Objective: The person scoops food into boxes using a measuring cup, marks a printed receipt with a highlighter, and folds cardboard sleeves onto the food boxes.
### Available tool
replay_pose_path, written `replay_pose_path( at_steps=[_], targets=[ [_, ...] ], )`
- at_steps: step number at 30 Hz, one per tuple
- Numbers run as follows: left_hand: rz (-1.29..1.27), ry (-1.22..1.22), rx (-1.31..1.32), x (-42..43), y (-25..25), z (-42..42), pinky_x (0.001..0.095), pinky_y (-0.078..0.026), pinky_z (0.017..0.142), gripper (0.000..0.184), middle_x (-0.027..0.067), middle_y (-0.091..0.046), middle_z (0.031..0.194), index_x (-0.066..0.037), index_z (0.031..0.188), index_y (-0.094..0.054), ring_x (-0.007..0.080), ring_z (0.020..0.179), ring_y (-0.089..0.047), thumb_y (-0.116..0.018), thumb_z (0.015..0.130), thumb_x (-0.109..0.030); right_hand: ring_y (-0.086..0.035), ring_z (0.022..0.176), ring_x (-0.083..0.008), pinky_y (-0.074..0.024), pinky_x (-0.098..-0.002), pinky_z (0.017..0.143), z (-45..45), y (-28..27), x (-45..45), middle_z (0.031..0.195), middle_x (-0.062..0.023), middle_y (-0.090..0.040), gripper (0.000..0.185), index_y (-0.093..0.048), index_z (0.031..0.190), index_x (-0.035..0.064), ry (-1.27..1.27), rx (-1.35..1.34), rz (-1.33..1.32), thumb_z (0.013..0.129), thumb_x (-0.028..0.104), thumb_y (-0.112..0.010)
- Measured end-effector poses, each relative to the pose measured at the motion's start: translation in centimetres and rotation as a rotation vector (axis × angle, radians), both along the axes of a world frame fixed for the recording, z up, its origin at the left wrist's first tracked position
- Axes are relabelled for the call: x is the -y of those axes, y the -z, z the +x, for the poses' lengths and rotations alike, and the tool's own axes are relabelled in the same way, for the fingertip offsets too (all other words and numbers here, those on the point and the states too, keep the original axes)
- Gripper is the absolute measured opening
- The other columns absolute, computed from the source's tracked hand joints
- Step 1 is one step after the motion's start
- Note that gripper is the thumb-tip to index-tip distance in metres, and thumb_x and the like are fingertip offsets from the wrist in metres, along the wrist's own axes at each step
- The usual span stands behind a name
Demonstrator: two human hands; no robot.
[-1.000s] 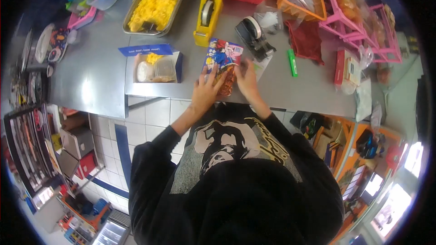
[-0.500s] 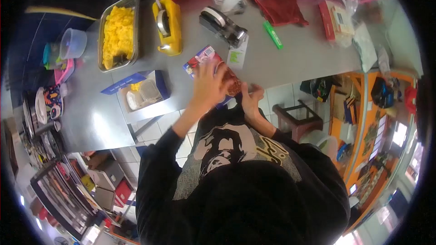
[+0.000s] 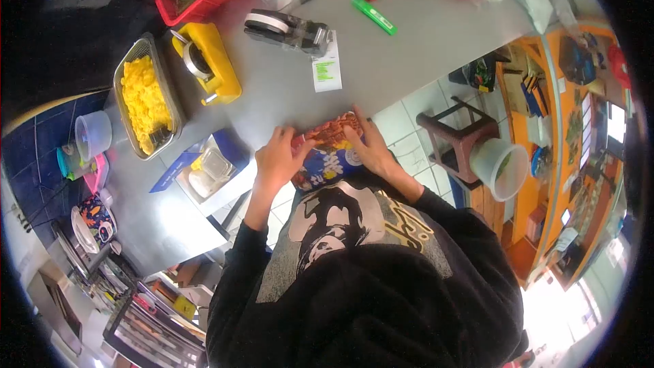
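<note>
Head view: both hands are now clamping the printed pack (image 3: 325, 163) from either side, the left hand (image 3: 276, 160) gripping its left edge with the thumb reaching onto the face, the right hand (image 3: 371, 150) laying a thumb over the right side. A second ago the pack was lying on the table (image 3: 415, 54) beneath them; now it is sitting between them, just before the shirt (image 3: 351, 215), past the table's near edge, its blue, lettered part facing up. So the hands, rather than the table, are apparently bearing it. Left of the left hand an open box (image 3: 233, 152) is resting; ahead and left, a yellow tape dispenser (image 3: 216, 54) is standing; ahead of both hands a paper slip (image 3: 327, 71) is lying.
</note>
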State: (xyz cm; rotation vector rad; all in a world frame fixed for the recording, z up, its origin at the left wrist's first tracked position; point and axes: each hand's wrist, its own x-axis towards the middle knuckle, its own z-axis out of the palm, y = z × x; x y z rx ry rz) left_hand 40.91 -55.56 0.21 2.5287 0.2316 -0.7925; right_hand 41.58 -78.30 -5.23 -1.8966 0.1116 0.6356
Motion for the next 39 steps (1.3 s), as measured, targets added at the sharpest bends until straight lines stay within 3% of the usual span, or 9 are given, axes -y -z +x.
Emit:
replay_pose_path(
  at_steps=[4,7,10,17,21,27,33,36,39],
  targets=[
    [0.225,0.337,0.068,-0.2,-1.3,1.6,0.0437,-0.04,0.099,0.057,0.0129,-0.061,0.117,-0.005,0.117,-0.059,0.0367,0.107,-0.058,-0.067,0.083,-0.051,-0.055,0.105,-0.0376,-0.045,-0.0401,0.096,0.5,-2.7,-1.0,0.121,-0.0235,-0.05,0.072,-0.034,0.148,0.0053,-0.113,0.368,-0.001,0.088,0.025,-0.068],
    [-0.763,0.074,0.213,-0.2,-1.2,3.3,0.0404,-0.043,0.099,0.073,0.0173,-0.057,0.126,-0.006,0.132,-0.05,0.035,0.116,-0.055,-0.08,0.074,-0.038,-0.057,0.102,-0.0361,-0.0496,-0.039,0.088,1.5,-5.9,-2.3,0.116,-0.0198,-0.053,0.072,-0.041,0.144,0.006,-0.218,0.338,0.023,0.082,0.023,-0.074],
    [-0.849,0.07,0.341,-0.4,-2.1,3.9,0.0406,-0.045,0.097,0.067,0.0183,-0.055,0.126,-0.008,0.131,-0.051,0.0363,0.116,-0.055,-0.078,0.076,-0.037,-0.058,0.1,-0.0346,-0.0511,-0.0384,0.085,2.4,-5.9,-2.9,0.113,-0.0183,-0.054,0.071,-0.047,0.138,0.0057,-0.188,0.504,0.023,0.077,0.024,-0.078],
    [-0.834,0.095,0.333,-2.2,-0.1,4.6,0.0396,-0.049,0.092,0.052,0.0183,-0.055,0.124,-0.012,0.127,-0.054,0.0369,0.11,-0.058,-0.073,0.083,-0.032,-0.061,0.098,-0.0324,-0.0519,-0.037,0.081,7.6,-6.1,-2.6,0.11,-0.0177,-0.06,0.042,-0.058,0.12,0.0014,-0.334,0.483,0.134,0.083,0.017,-0.071],
    [-0.782,0.031,0.31,-2.4,0.0,5.2,0.0387,-0.05,0.09,0.044,0.0176,-0.056,0.122,-0.01,0.123,-0.055,0.0361,0.107,-0.059,-0.072,0.084,-0.024,-0.062,0.097,-0.0281,-0.05,-0.0378,0.084,16.8,-4.8,-2.3,0.105,-0.0163,-0.061,0.024,-0.063,0.113,0.0056,-0.039,0.677,-0.021,0.09,0.013,-0.062],
    [-0.809,-0.029,0.258,-2.9,-0.5,5.5,0.0377,-0.05,0.089,0.04,0.0182,-0.058,0.12,-0.009,0.119,-0.057,0.0356,0.106,-0.06,-0.072,0.083,-0.018,-0.061,0.095,-0.0245,-0.0471,-0.0351,0.084,24.1,-2.1,-4.5,0.101,-0.0131,-0.061,0.024,-0.069,0.099,0.0067,-0.324,0.252,0.025,0.093,0.029,-0.063],
    [-0.768,-0.073,0.293,-3.1,-0.2,4.7,0.0381,-0.05,0.091,0.045,0.0215,-0.057,0.122,-0.01,0.119,-0.057,0.0371,0.108,-0.06,-0.076,0.079,-0.018,-0.059,0.105,-0.0222,-0.0436,-0.0322,0.088,24.4,-1.0,-3.1,0.118,-0.0154,-0.06,0.024,-0.071,0.088,0.0071,-0.501,0.155,0.254,0.091,0.031,-0.066],
    [-0.752,-0.088,0.321,-3.1,-0.2,4.7,0.0381,-0.05,0.091,0.047,0.0222,-0.058,0.124,-0.011,0.12,-0.057,0.0375,0.109,-0.061,-0.077,0.077,-0.018,-0.056,0.114,-0.0236,-0.0424,-0.0316,0.092,22.5,-0.3,-1.3,0.124,-0.0175,-0.058,0.019,-0.068,0.083,0.005,-0.247,-0.038,0.672,0.09,0.023,-0.067],
    [-0.754,-0.097,0.31,-3.0,-0.2,4.6,0.0383,-0.051,0.091,0.048,0.0222,-0.058,0.124,-0.011,0.119,-0.058,0.0372,0.109,-0.061,-0.078,0.076,-0.018,-0.056,0.116,-0.0223,-0.0445,-0.0325,0.092,21.1,1.0,-0.7,0.122,-0.0148,-0.059,0.014,-0.063,0.079,0.0012,-0.261,0.407,0.525,0.088,0.01,-0.068]
  ],
)
